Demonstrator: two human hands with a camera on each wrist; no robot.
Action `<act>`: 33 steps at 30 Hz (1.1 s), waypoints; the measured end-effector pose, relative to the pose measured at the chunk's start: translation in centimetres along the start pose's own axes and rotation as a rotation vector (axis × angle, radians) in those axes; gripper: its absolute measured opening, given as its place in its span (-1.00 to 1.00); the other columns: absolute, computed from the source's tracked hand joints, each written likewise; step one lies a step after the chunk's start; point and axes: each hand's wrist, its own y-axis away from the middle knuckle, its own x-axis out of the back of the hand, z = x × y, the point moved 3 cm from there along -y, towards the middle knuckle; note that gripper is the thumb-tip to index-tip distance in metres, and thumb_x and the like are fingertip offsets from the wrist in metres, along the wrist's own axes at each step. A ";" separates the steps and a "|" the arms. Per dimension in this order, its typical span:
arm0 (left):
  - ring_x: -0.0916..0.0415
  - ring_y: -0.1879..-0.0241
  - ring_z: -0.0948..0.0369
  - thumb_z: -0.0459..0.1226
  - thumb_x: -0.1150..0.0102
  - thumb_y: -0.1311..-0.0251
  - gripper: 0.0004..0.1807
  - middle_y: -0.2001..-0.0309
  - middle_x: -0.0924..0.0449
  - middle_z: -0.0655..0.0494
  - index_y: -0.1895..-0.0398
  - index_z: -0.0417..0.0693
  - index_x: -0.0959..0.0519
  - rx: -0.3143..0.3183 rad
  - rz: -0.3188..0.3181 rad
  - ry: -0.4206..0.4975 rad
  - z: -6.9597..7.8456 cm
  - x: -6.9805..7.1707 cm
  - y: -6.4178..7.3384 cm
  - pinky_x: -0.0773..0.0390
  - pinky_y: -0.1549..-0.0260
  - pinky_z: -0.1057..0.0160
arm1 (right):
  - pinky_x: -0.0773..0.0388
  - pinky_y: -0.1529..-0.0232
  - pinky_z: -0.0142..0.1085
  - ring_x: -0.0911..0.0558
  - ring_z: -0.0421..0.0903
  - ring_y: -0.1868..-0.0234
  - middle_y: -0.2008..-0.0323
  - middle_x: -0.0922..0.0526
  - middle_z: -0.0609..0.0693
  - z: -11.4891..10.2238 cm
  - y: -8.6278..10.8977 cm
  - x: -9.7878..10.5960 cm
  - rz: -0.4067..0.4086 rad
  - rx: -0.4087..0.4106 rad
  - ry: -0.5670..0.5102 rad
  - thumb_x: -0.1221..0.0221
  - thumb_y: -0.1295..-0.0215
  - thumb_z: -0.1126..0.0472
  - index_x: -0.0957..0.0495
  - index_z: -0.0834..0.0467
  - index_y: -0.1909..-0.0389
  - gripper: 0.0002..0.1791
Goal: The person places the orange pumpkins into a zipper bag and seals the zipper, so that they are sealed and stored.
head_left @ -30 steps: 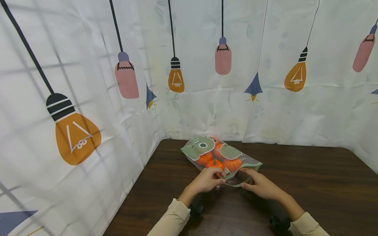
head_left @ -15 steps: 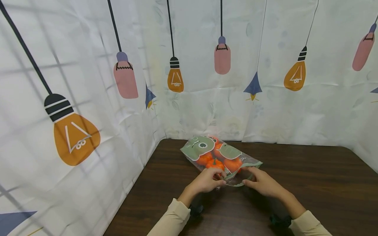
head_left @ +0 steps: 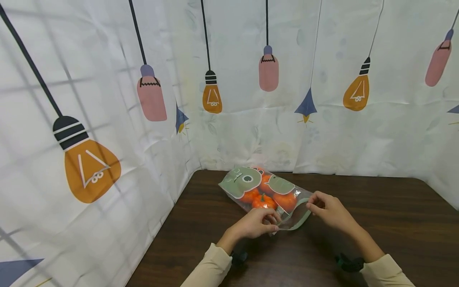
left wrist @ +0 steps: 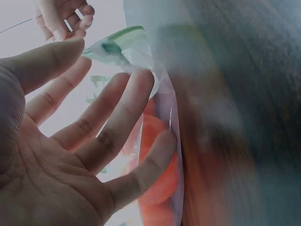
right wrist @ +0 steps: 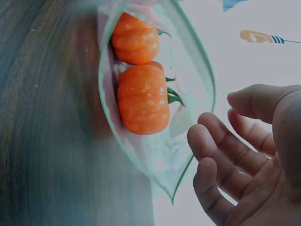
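A clear zip bag point(head_left: 242, 181) with a green animal-face print lies on the table. Inside it are several small orange pumpkins point(head_left: 264, 201), two of which show through the gaping mouth in the right wrist view, with green stems. My left hand point(head_left: 252, 223) pinches the near end of the bag's green rim between thumb and index finger; its other fingers spread along the side in the left wrist view. At the rim's right end is my right hand point(head_left: 331, 209), its fingers loosely bent. No plastic shows between its thumb and index finger point(right wrist: 254, 132).
The dark wooden table point(head_left: 387, 223) reaches back to a white curtain point(head_left: 236, 131) printed with hanging lamps. More curtain runs along the left side. Dark straps point(head_left: 349, 264) sit at the wrists, by the cream sleeves.
My right hand has moved right and slightly up, away from the rim's middle. The bag's mouth now gapes wider. My left hand has shifted slightly right and down with the near rim.
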 end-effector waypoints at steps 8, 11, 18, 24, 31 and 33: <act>-0.64 0.11 0.44 -0.24 -0.30 -0.36 -0.76 0.05 -0.74 0.12 -0.05 0.01 -0.64 -0.045 -0.082 -0.010 0.5 -0.9 -0.1 -0.59 0.07 0.46 | -0.62 0.35 -0.31 -0.69 -0.09 0.34 0.27 -0.70 0.12 0.0 -0.2 -0.2 -0.078 0.072 -0.061 -0.21 -0.47 0.11 -0.54 0.18 -0.05 -0.73; -0.63 0.09 0.45 -0.21 -0.29 -0.37 -0.74 0.02 -0.74 0.13 -0.08 0.02 -0.63 -0.058 -0.097 -0.049 0.7 -1.2 -0.2 -0.59 0.06 0.46 | -0.62 0.38 -0.29 -0.71 -0.09 0.34 0.27 -0.73 0.13 0.1 -0.2 -0.4 -0.130 0.103 -0.060 -0.19 -0.49 0.11 -0.52 0.21 -0.17 -0.65; -0.63 0.03 0.39 -0.18 -0.30 -0.36 -0.70 0.00 -0.72 0.22 -0.12 0.07 -0.62 -0.084 -0.116 -0.102 1.2 -1.8 -0.3 -0.58 0.02 0.44 | -0.63 0.36 -0.30 -0.70 -0.07 0.34 0.23 -0.71 0.08 0.6 -0.3 -0.6 -0.144 0.071 -0.012 -0.20 -0.48 0.08 -0.61 0.14 -0.06 -0.72; -0.62 -0.02 0.39 -0.19 -0.30 -0.36 -0.67 -0.05 -0.69 0.19 -0.15 0.03 -0.58 -0.125 -0.099 -0.102 1.7 -2.1 -0.4 -0.59 0.02 0.40 | -0.51 0.43 -0.31 -0.65 -0.04 0.36 0.36 -0.70 0.05 1.1 -0.2 -0.3 -0.054 -0.011 0.032 -0.21 -0.47 0.04 -0.66 0.14 0.00 -0.72; -0.64 0.03 0.40 -0.21 -0.33 -0.33 -0.69 -0.01 -0.70 0.16 -0.10 0.03 -0.59 -0.164 -0.040 -0.178 2.2 -2.4 -0.6 -0.60 0.06 0.41 | -0.63 0.33 -0.32 -0.71 0.01 0.28 0.22 -0.74 0.08 2.0 -0.7 0.1 -0.002 -0.069 -0.050 -0.24 -0.45 0.10 -0.64 0.20 -0.03 -0.71; -0.65 0.05 0.40 -0.22 -0.34 -0.31 -0.71 0.01 -0.70 0.17 -0.07 0.04 -0.61 -0.174 -0.015 -0.223 2.3 -2.6 -0.6 -0.58 0.07 0.45 | -0.64 0.32 -0.30 -0.71 0.01 0.27 0.19 -0.74 0.10 2.2 -0.7 0.2 -0.001 -0.078 -0.070 -0.24 -0.45 0.11 -0.63 0.22 -0.05 -0.70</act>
